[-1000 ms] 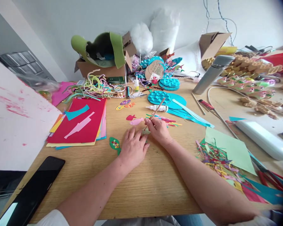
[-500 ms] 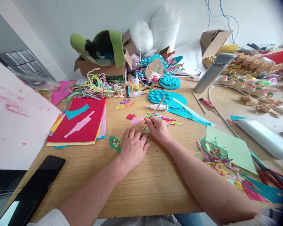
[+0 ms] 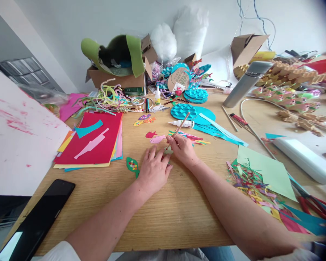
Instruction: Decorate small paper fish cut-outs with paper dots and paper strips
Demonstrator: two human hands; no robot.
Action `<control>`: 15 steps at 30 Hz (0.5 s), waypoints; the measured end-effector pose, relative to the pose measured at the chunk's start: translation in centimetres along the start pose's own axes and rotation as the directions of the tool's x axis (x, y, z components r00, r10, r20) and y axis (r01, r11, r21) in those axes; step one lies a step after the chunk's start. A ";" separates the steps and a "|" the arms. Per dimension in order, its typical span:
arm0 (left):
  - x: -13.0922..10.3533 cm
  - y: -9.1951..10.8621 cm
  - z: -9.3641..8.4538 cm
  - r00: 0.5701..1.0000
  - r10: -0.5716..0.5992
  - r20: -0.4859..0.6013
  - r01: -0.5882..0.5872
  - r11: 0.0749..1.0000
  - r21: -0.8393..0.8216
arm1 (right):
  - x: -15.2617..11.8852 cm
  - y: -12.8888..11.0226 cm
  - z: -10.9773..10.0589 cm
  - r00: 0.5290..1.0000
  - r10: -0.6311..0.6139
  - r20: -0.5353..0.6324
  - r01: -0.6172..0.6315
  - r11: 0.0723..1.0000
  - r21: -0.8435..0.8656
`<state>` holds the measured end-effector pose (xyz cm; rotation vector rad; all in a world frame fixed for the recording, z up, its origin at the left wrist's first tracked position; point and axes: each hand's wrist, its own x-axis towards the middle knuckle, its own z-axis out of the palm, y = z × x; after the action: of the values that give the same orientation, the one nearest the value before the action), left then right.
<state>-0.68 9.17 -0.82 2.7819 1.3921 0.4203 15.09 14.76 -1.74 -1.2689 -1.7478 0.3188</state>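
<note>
My left hand (image 3: 154, 168) lies flat on the table with its fingers spread, the fingertips at a small pale green paper piece (image 3: 168, 149). Wrapped round a thin brown stick (image 3: 182, 124) is my right hand (image 3: 183, 149); the stick's lower tip meets the pale green piece. A green paper fish with coloured dots (image 3: 132, 165) is just left of my left hand. Beyond my hands are a pink paper fish (image 3: 157, 139) and a red one (image 3: 151, 134). Thin coloured paper strips (image 3: 191, 137) lie beyond my right hand, near a white glue bottle (image 3: 185, 124).
Stacked coloured paper (image 3: 97, 145) and a black phone (image 3: 45, 214) lie left. On the right are paper scraps (image 3: 254, 181), a light green sheet (image 3: 271, 174), red-handled scissors (image 3: 312, 206) and a grey flask (image 3: 246, 85). Turquoise woven discs (image 3: 183, 111) lie farther back.
</note>
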 end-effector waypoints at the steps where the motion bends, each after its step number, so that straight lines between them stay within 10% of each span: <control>1: 0.0 0.0 0.0 1.000 0.000 0.000 0.000 1.000 -0.001 | 0.0 0.0 0.0 1.000 -0.002 0.001 0.002 1.000 -0.002; 15: 0.0 -0.1 0.1 1.000 0.002 -0.018 -0.002 1.000 -0.014 | 0.0 0.1 0.1 1.000 -0.016 0.013 0.016 1.000 0.001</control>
<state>-0.73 9.23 -0.91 2.7751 1.3847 0.4552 15.12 14.84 -1.84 -1.2542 -1.7679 0.3200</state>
